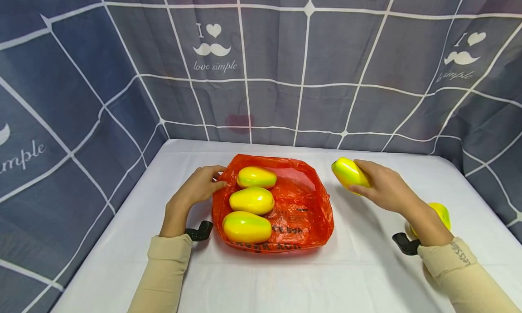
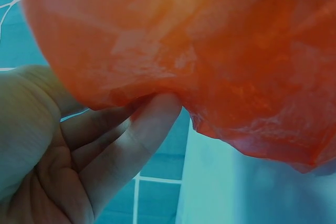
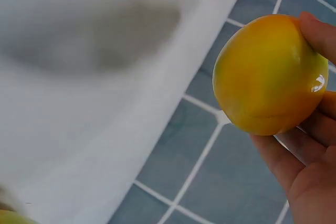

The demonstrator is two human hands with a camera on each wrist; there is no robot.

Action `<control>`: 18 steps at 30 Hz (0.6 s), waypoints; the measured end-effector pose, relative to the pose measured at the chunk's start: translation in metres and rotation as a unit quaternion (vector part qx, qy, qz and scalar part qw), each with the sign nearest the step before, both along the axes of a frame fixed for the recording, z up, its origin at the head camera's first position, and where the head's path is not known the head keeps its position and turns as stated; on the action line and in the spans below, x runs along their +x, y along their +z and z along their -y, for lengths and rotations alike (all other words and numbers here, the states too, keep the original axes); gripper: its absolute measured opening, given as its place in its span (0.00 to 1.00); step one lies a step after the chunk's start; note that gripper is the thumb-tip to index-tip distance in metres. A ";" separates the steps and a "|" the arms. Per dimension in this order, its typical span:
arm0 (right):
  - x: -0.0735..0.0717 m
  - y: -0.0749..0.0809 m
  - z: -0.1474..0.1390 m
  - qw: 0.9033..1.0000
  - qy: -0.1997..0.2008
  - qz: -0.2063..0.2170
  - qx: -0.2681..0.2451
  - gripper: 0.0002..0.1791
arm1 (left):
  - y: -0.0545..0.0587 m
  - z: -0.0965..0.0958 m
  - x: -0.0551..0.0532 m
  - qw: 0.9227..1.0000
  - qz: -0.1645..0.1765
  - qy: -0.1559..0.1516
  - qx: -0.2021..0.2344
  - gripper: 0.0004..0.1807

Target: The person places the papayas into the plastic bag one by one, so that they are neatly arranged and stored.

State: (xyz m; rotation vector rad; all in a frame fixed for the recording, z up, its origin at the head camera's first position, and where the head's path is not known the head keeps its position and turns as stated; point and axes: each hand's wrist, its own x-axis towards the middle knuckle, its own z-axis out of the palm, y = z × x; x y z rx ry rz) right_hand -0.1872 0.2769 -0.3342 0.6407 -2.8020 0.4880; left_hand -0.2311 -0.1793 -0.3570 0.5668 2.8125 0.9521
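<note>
A red plastic bag lies with its mouth spread wide. Along its left side are three yellow papayas: the far one, the middle one and the near one. My left hand pinches the bag's left rim; in the left wrist view its fingers come up against the red film, which hides their tips in part. Right of the bag, my right hand grips another papaya above the table, thumb on one side and fingers on the other. The right wrist view shows its rounded, yellow-orange end.
Another yellow-green papaya lies on the white tabletop, partly behind my right forearm. A yellow sliver shows beside the right sleeve. Dark grid-patterned cloth walls the back and sides. Each wrist wears a black camera mount.
</note>
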 end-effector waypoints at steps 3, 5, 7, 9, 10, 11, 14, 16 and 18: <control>0.003 0.005 0.007 1.000 0.011 -0.013 0.004 0.26 | -0.001 0.000 0.000 1.000 -0.009 -0.005 0.002 0.20; 0.005 0.010 0.013 1.000 0.016 -0.018 0.005 0.27 | 0.000 0.001 0.000 1.000 -0.014 -0.005 0.001 0.20; 0.008 0.015 0.018 1.000 0.021 -0.018 0.004 0.27 | 0.001 0.000 0.001 1.000 -0.018 -0.005 0.001 0.20; 0.010 0.018 0.025 0.999 0.030 -0.022 0.000 0.27 | 0.001 0.000 0.001 1.000 -0.018 -0.004 0.001 0.20; 0.012 0.019 0.028 0.999 0.035 -0.025 -0.002 0.27 | 0.001 0.000 0.001 1.000 -0.017 -0.004 0.000 0.20; 0.012 0.020 0.032 0.999 0.042 -0.029 -0.005 0.28 | 0.001 0.000 0.001 1.000 -0.016 -0.004 0.000 0.20; 0.015 0.021 0.044 0.997 0.058 -0.041 -0.013 0.29 | 0.001 0.000 0.001 1.000 -0.015 -0.003 -0.002 0.20; 0.016 0.022 0.051 0.997 0.066 -0.046 -0.017 0.29 | 0.000 -0.001 0.001 1.000 -0.013 -0.002 -0.002 0.20; 0.017 0.024 0.059 0.996 0.070 -0.050 -0.019 0.29 | 0.000 0.000 0.001 1.000 -0.011 -0.002 -0.001 0.20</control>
